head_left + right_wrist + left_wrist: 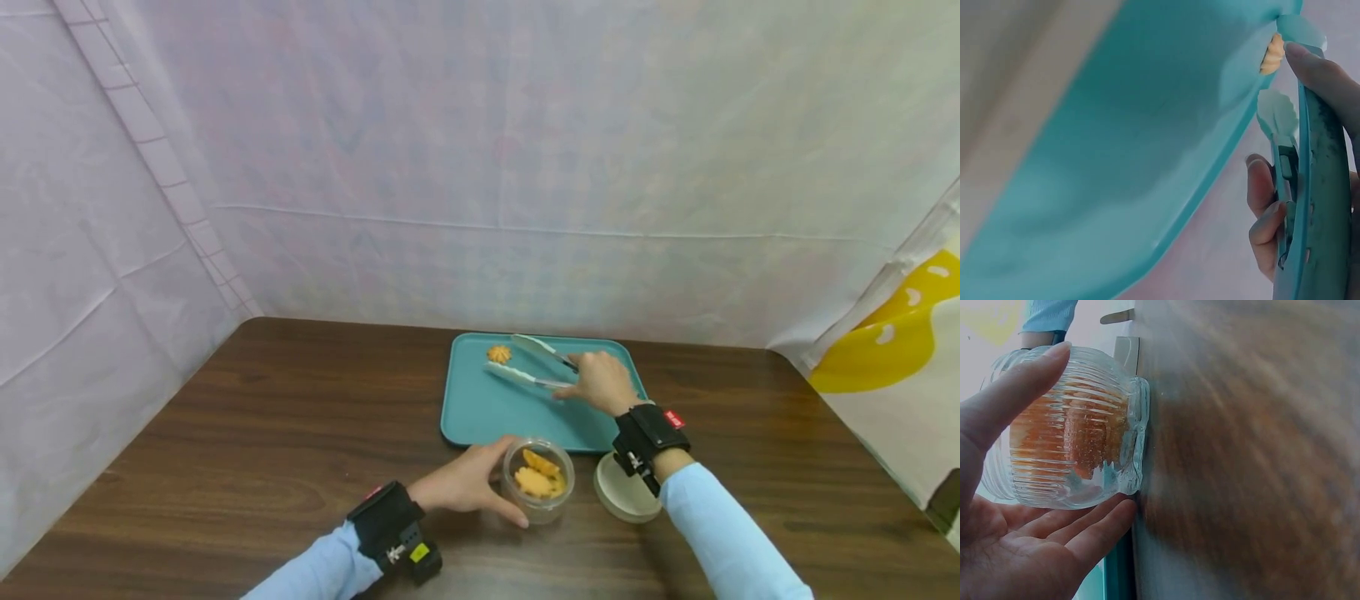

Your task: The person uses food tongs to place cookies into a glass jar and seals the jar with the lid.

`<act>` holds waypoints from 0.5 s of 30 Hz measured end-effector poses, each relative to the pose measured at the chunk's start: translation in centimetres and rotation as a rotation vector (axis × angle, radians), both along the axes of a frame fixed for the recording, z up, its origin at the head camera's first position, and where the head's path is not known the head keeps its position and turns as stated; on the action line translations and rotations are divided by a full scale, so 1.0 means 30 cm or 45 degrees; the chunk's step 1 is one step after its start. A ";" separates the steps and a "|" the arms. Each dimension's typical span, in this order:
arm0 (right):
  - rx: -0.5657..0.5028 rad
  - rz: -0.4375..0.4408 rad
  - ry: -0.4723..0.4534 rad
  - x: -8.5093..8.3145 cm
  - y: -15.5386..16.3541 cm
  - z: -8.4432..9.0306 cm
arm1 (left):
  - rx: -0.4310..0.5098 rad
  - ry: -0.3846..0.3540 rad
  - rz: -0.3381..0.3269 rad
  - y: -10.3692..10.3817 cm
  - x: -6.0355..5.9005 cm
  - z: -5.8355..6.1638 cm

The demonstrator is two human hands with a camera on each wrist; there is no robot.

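Observation:
On the teal tray (468, 408) lies one ridged, flower-shaped cookie (498, 354) near the far left corner. My right hand (600, 383) holds a pair of tongs (1325, 200) by the handles over the tray. The tongs' pale, scalloped tips are spread apart, with the cookie close by the gap between them. At the tray's near edge stands a ribbed clear glass jar (1054, 487), upright and without a lid, with several cookies (534, 482) inside. Around the jar's left side my left hand (468, 479) holds it, thumb on the near side and fingers on the far side.
A round pale lid (626, 492) lies on the dark wooden table (300, 417), right of the jar and beneath the right wrist. Behind the table hangs a pale curtain (480, 167). A yellow pattern (885, 342) shows at the right.

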State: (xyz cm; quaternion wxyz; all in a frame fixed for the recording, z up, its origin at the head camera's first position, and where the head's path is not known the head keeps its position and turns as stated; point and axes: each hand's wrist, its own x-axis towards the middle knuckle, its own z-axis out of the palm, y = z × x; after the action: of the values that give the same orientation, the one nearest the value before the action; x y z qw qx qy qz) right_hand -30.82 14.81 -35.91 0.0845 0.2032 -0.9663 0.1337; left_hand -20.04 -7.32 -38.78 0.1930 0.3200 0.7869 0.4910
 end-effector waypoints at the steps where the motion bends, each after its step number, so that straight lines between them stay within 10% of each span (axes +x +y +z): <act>1: 0.002 -0.006 -0.004 -0.002 -0.003 0.001 | 0.003 0.000 -0.002 0.001 -0.001 -0.001; 15: 0.020 -0.039 -0.050 -0.013 -0.056 0.005 | -0.006 0.003 0.006 0.001 0.002 0.002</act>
State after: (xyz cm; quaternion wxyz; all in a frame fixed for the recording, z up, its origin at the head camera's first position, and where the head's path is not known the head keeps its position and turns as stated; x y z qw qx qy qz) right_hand -31.21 13.13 -35.76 0.0660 0.1864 -0.9718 0.1286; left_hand -19.96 -7.28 -38.73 0.1917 0.3184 0.7891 0.4891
